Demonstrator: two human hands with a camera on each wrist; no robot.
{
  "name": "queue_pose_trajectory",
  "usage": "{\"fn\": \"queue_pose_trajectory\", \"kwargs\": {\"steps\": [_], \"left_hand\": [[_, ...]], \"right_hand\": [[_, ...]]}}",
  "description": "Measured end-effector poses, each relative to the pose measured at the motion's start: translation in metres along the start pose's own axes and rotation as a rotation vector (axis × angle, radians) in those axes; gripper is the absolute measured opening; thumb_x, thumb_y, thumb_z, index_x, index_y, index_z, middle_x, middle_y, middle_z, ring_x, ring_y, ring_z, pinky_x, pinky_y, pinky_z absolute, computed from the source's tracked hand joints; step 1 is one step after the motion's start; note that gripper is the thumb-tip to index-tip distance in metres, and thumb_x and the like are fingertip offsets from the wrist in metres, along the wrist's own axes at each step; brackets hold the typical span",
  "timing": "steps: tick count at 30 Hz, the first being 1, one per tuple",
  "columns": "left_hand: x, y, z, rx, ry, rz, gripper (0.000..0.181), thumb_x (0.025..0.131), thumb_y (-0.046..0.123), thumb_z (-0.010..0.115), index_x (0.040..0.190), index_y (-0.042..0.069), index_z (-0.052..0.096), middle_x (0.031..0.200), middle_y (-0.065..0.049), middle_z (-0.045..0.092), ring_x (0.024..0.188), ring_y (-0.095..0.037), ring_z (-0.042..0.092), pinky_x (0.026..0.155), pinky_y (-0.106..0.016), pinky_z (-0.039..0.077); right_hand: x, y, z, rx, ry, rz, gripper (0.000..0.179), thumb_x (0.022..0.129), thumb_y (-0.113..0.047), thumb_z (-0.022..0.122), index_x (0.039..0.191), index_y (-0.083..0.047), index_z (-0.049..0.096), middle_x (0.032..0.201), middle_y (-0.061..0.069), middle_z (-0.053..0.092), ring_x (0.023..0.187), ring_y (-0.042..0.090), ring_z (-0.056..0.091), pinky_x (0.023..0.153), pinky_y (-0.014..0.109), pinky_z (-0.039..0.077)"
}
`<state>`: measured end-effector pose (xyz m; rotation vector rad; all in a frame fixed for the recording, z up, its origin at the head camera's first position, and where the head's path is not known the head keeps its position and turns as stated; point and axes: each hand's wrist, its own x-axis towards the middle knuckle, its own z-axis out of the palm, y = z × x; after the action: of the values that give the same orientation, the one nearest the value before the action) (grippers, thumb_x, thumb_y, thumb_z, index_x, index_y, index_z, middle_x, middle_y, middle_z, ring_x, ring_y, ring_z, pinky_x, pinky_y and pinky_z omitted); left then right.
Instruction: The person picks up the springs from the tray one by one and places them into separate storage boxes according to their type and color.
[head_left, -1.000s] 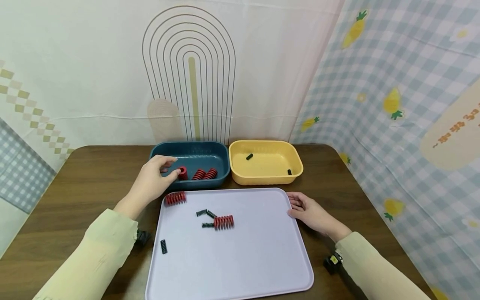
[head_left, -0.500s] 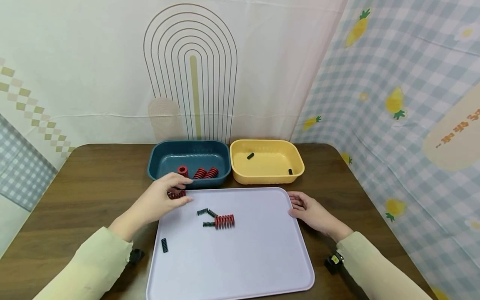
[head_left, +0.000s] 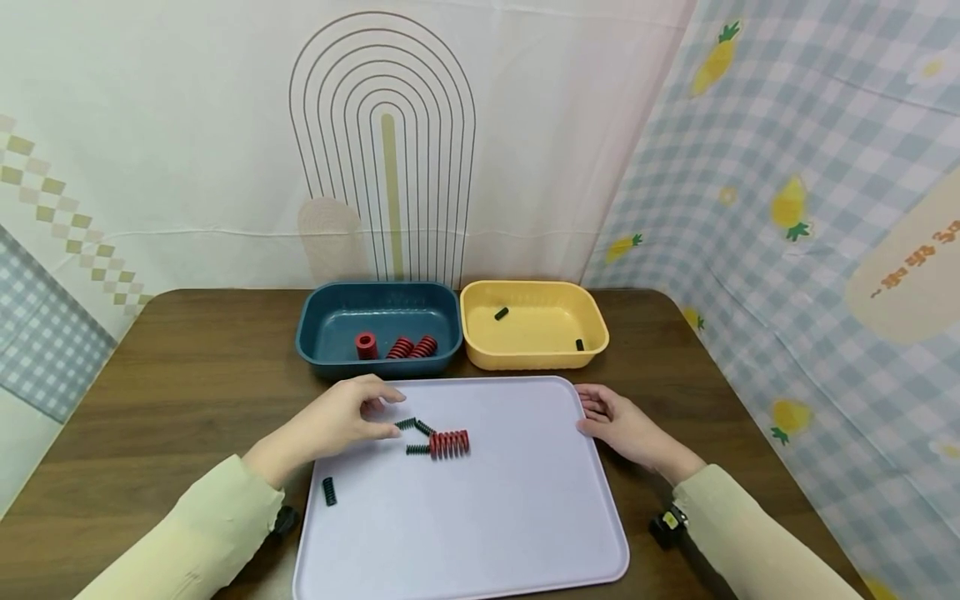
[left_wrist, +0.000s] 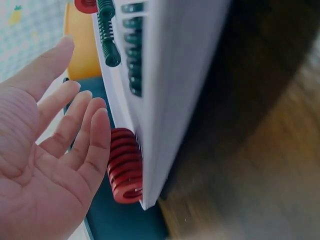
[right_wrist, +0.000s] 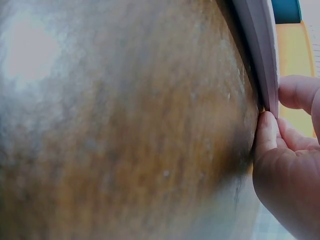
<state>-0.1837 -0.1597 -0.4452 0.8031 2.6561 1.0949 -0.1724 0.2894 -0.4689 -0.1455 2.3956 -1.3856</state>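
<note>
Left hand over tray's near-bin corner, right hand on tray rim

Left hand [head_left: 345,417] has changed place: 1.0 s ago at the blue bin [head_left: 382,321] by the upright red spring [head_left: 366,346], 0.5 s ago over the corner red spring [left_wrist: 125,165], now further over the tray [head_left: 525,517], just beside three dark green springs [head_left: 424,428]. Its fingers are loosely extended, thumb well apart, nothing held. Right hand [head_left: 622,425] unchanged: thumb and fingers pinch the tray's right rim. Springs look unmoved: center red spring [head_left: 450,443] touching the green group, single green spring [head_left: 329,491] near the left edge, two tilted red springs [head_left: 411,347] beside the upright one in the blue bin, two small dark springs [head_left: 502,313] apart in the yellow bin [head_left: 517,337].

Corner red spring is hidden behind the left hand in head view; left wrist view shows it lying at the tray corner, beside the fingers. Contact there, or between thumb and nearest green spring: can't tell. Tray's bottom edge partly cut off; both sleeves [head_left: 187,533] cut off. Right wrist view mostly blurred table [right_wrist: 125,140].

Orange characters [head_left: 915,258] on the right-hand cloth [head_left: 810,125] run off frame; not readable with confidence.
</note>
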Motion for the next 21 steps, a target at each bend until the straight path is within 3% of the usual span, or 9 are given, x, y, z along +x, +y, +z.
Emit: {"fn": "queue_pose_trajectory", "kwargs": {"steps": [12,21], "left_hand": [[0.007,0.000,0.005,0.040,-0.042,-0.070,0.031,0.078,0.027,0.083,0.104,0.013,0.075,0.099,0.006,0.067,0.086,-0.013,0.057,0.075,-0.031,0.049],[0.012,0.003,0.010,0.153,-0.041,-0.102,0.017,0.078,0.026,0.082,0.092,0.018,0.078,0.089,0.012,0.068,0.088,-0.007,0.061,0.079,-0.034,0.052]], "right_hand": [[0.000,-0.002,0.000,0.010,0.002,0.007,0.055,0.094,-0.014,0.064,0.143,-0.011,0.040,0.138,0.010,0.047,0.126,0.024,0.047,0.101,0.039,0.042],[0.000,-0.001,0.000,0.004,0.007,0.012,0.055,0.094,-0.013,0.064,0.143,-0.012,0.040,0.138,0.010,0.048,0.126,0.024,0.047,0.101,0.039,0.042]]}}
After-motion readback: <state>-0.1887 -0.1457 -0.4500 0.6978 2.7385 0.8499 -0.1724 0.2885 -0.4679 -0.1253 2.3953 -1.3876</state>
